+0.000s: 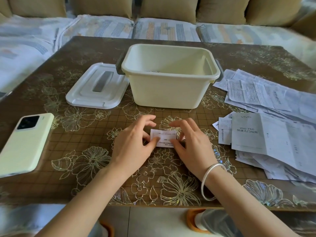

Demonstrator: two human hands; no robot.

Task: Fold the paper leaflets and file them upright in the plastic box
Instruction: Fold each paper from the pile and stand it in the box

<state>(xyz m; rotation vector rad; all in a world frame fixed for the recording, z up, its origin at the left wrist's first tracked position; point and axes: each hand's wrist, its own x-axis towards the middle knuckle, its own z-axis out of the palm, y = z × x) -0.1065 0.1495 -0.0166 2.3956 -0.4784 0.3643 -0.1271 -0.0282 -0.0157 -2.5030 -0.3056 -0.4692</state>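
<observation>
White folded leaflet (165,136), left hand (131,144) pinching one end, right hand (191,144) pinching the other, plastic box (167,93) beyond

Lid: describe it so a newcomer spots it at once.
Start at the open cream plastic box in the centre. Directly left of it lies the lid. It is white with a grey handle strip, unlike the pale green phone further left.

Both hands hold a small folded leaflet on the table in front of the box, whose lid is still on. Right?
Not quite. The head view shows the lid off, lying on the table beside the open box. The left hand and right hand do hold the folded leaflet in front of it.
</observation>
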